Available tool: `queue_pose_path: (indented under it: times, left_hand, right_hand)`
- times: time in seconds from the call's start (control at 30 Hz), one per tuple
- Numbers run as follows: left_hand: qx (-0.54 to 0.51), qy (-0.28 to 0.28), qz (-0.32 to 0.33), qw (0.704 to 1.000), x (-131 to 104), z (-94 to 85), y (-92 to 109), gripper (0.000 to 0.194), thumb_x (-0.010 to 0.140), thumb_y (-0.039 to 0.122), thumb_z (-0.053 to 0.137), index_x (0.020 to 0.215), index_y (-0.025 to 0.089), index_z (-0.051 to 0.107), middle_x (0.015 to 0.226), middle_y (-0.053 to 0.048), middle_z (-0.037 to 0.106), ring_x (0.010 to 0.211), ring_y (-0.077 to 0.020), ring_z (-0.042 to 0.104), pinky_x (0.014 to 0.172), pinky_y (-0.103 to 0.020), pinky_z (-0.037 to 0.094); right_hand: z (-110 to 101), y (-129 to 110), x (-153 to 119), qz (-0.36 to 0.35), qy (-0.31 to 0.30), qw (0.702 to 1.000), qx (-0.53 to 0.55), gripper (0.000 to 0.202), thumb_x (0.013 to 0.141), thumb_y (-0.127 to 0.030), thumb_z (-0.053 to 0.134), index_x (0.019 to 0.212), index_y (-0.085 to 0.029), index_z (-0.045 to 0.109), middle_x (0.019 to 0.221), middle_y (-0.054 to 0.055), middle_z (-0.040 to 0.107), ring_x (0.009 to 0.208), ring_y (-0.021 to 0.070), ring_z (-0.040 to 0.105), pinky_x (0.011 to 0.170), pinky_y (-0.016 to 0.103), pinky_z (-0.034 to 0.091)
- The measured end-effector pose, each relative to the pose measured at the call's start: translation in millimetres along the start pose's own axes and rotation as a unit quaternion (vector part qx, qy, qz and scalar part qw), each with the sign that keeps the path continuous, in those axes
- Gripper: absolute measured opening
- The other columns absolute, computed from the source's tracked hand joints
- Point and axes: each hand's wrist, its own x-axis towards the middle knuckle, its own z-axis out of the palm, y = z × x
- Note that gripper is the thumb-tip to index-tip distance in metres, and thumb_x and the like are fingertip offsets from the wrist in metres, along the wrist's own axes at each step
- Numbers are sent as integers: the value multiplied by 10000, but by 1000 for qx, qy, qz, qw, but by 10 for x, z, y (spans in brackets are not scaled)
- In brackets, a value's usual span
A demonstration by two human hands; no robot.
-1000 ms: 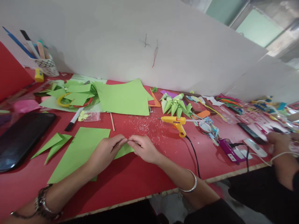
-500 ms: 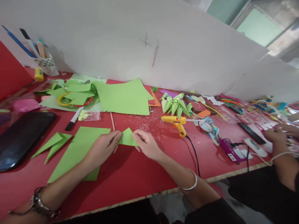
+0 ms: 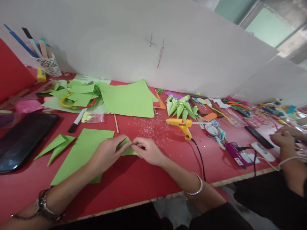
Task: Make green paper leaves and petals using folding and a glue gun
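Observation:
Between my two hands, over the red table [image 3: 148, 182], is a small green paper piece [image 3: 129, 150], partly hidden by my fingers. My left hand [image 3: 110, 151] pinches its left side, and my right hand [image 3: 147, 150] pinches its top right corner, the fingertips almost touching. A larger green sheet [image 3: 81, 150] lies partly under my left forearm. Left of that sheet rest folded green paper cones [image 3: 57, 145]. A thin wooden stick [image 3: 116, 123] lies just behind my left hand.
A yellow glue gun [image 3: 183, 125] with a black cord lies right of my hands. Green cones [image 3: 182, 107] and large green paper [image 3: 129, 99] are behind. A black tablet [image 3: 26, 137] is left; a person's hands [image 3: 285, 137] are far right.
My right hand has moved left, closer to my left hand. The small paper's upright point is no longer visible, and its upper edge now curls between my fingers.

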Motion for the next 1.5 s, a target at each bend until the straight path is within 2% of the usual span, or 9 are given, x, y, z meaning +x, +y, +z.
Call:
queue_pose_path:
  times: [0.33,0.5,0.67,0.77,1.03,1.13,1.23,1.33,1.5]
  left_hand:
    - [-68,42,-38,996,-11,25,36,343,850,428,310,611,187,359,489,60,362,465,-94,369,477,-211,279]
    - [-86,45,-47,994,1,-1,33,356,818,440,370,576,180,345,489,63,328,468,-83,333,460,-201,263]
    - [-115,8,-63,991,22,-27,20,312,764,463,456,659,169,473,534,59,428,454,-76,349,446,-195,290]
    - [-131,-18,-70,989,24,-35,-1,349,775,468,437,600,169,468,472,62,425,398,-70,353,417,-192,285]
    - [-133,-69,-23,988,-7,-13,4,308,790,425,441,621,172,487,456,54,498,438,-83,443,457,-184,324]
    - [-128,-103,-1,986,-22,-1,28,261,805,393,420,710,180,536,467,57,511,444,-87,467,484,-191,350]
    - [-131,-120,-5,984,-22,10,37,266,806,399,413,743,179,550,484,52,521,445,-88,475,478,-192,354]
    - [-151,-97,-44,983,-16,0,47,286,776,432,449,697,170,534,479,50,511,427,-83,453,445,-187,341]
    - [-178,-11,-122,976,-5,-107,80,288,698,464,539,667,178,525,446,63,467,373,-70,389,378,-180,284]
  right_hand:
    - [-9,-21,-6,16,-10,1000,21,187,839,-304,400,707,-177,439,487,-75,370,445,49,379,474,175,303]
    - [7,8,-10,25,9,999,45,202,838,-330,410,697,-185,416,495,-83,311,421,39,342,445,168,283]
    - [-12,4,-8,46,33,994,90,197,842,-342,394,721,-189,420,486,-87,306,389,36,326,401,162,256]
    - [-21,-10,-7,49,25,995,88,204,845,-345,388,719,-187,421,478,-88,311,391,38,336,406,164,254]
    - [-39,3,7,-5,56,998,34,189,806,-343,458,732,-171,482,601,-49,419,513,55,365,476,178,284]
    - [-50,1,8,-19,41,999,6,168,796,-321,476,734,-166,499,635,-36,455,551,65,395,510,186,307]
    - [-60,-5,2,-37,19,999,-25,157,787,-313,492,725,-169,488,609,-43,425,543,68,384,503,189,297]
    - [-63,-15,-7,-54,21,997,-48,162,808,-312,459,719,-176,458,602,-45,396,546,72,370,507,195,283]
    - [-52,-20,-23,-35,69,997,-25,202,841,-337,394,701,-192,382,593,-51,350,539,78,343,520,209,283]
